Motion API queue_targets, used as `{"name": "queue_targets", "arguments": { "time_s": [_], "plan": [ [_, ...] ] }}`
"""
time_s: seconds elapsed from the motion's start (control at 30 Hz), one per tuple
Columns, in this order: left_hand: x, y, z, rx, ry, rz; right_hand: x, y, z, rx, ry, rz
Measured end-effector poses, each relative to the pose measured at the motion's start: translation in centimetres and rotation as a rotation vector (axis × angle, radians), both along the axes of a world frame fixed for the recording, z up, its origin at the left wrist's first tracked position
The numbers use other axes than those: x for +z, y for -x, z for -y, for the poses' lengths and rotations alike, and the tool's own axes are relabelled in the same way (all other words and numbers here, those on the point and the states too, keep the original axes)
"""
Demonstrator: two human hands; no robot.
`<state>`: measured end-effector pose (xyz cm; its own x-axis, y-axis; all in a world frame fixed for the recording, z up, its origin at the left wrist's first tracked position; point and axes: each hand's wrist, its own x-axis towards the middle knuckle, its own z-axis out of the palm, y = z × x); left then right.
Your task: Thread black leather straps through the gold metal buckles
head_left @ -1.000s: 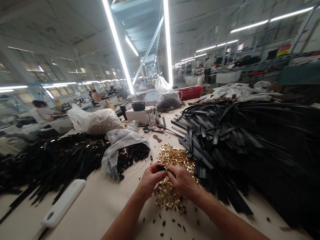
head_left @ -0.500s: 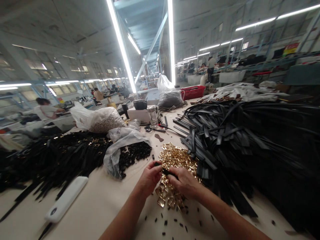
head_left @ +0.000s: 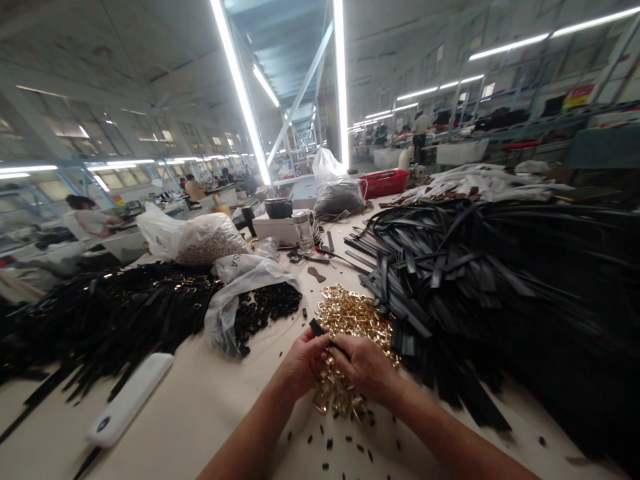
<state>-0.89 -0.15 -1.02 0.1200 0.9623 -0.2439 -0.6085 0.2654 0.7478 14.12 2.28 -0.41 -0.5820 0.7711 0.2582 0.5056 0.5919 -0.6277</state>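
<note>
The pale table (head_left: 225, 413) is carrying gold buckles (head_left: 350, 310) in the middle, black straps (head_left: 440, 267) on the right and more straps (head_left: 150, 300) on the left. A white device (head_left: 133, 400) is lying near left; an open bag (head_left: 218, 327) of black bits (head_left: 273, 303) is resting left of the buckles. Farther off, a jar (head_left: 303, 235) is standing.

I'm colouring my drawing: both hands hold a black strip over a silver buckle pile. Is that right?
Not silver: the head view shows the buckle pile is gold. The left hand and right hand hold a black strip over it.
</note>
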Motion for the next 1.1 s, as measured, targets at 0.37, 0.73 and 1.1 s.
{"name": "queue_targets", "arguments": {
  "time_s": [0.37,0.73,1.1],
  "plan": [
    [0.1,0.4,0.0,0.077,-0.084,-0.161,0.3,-0.5,-0.6,0.004,0.022,-0.075],
    [-0.3,0.4,-0.2,0.083,-0.111,-0.206,0.7,-0.5,-0.4,-0.054,-0.032,-0.043],
    [0.0,1.6,-0.2,-0.067,-0.113,-0.062,1.4,-0.9,-0.3,0.056,0.089,-0.16]
  ]
}}
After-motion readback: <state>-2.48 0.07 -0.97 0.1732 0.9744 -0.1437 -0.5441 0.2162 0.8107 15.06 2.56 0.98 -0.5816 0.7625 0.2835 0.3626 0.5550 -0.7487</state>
